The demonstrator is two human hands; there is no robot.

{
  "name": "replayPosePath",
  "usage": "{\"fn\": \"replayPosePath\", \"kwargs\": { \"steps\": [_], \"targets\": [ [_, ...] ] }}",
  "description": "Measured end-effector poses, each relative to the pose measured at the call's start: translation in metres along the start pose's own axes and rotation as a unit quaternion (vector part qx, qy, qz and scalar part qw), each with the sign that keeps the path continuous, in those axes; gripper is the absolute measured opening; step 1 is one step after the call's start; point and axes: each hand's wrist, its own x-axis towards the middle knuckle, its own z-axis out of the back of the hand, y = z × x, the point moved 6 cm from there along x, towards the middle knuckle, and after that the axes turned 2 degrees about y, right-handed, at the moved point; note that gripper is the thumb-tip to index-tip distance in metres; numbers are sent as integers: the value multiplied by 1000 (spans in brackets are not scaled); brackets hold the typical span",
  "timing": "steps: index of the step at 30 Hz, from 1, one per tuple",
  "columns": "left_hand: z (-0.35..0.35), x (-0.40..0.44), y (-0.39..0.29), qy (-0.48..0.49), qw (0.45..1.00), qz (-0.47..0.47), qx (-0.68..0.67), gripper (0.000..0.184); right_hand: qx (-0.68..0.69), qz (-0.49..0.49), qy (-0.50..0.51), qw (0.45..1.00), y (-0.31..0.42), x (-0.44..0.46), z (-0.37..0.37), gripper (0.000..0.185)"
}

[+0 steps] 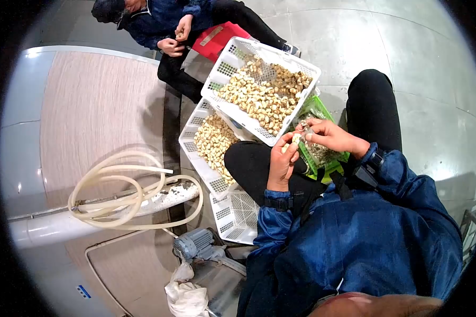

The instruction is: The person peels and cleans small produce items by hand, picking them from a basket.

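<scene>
My left hand (283, 165) is closed, its fingertips pinching a small pale cream piece (296, 138). Close against it, my right hand (330, 138) has its thumb and fingers bent together; whatever sits between them is too small to make out. Both hands are over a green basket (330, 170) holding brownish scraps. Just beyond them, a white plastic crate (238, 117) carries a heap of similar cream-and-brown pieces (264, 98), possibly mushrooms. A second white crate (189, 141), partly under the first, contains paler pieces (212, 145).
Another white crate (237, 214) lies beside my left knee. To the left are a coiled hose (137, 198) on a white pipe, a grey motor (194, 243) and a white bag (186, 300). Across from me, a co-worker (166, 24) sits near a red object (219, 39).
</scene>
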Motion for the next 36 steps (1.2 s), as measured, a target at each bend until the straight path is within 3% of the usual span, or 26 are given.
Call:
{"fn": "replayPosePath", "kwargs": {
  "steps": [3, 6, 7, 10, 11, 14, 18, 19, 22, 27, 31, 34, 36],
  "targets": [
    [-3, -1, -2, 13, 992, 4, 122, 34, -71, 35, 1, 997, 4, -1, -2, 21],
    [-7, -5, -5, 23, 989, -14, 143, 34, 6, -19, -5, 1000, -7, 2, 3, 22],
    [-11, -7, -9, 29, 990, -3, 141, 34, 4, -11, -11, 1000, -4, 1, 3, 22],
    [-10, -4, -15, 48, 952, -82, 291, 32, -64, 42, 17, 997, 11, -2, -4, 24],
    [-4, -5, -13, 27, 947, -54, 315, 33, -86, 44, 8, 995, 10, -2, -4, 25],
    [-9, -8, -17, 39, 942, -76, 324, 37, 18, -61, 21, 998, -8, 1, 2, 25],
    [-10, -9, -20, 23, 940, -90, 328, 41, -46, 88, -13, 995, 2, 0, -5, 28],
    [-14, -10, -23, 23, 928, -89, 361, 41, -67, 85, -13, 994, 2, 0, -5, 27],
    [-23, -16, -28, 25, 900, -109, 421, 42, 5, -45, 17, 999, -12, 1, 1, 27],
    [-37, -20, -41, 19, 834, -130, 536, 45, -77, 40, 19, 996, 1, 0, -4, 28],
    [-33, -21, -34, 12, 870, -82, 486, 46, -2, -34, 18, 999, -5, 1, 0, 24],
    [-19, -17, -28, 11, 937, -95, 336, 50, 39, 4, 12, 999, -1, 2, -1, 24],
    [-15, -16, -24, 17, 947, -82, 311, 53, 2, 38, 13, 999, 5, 0, -3, 25]
  ]
}}
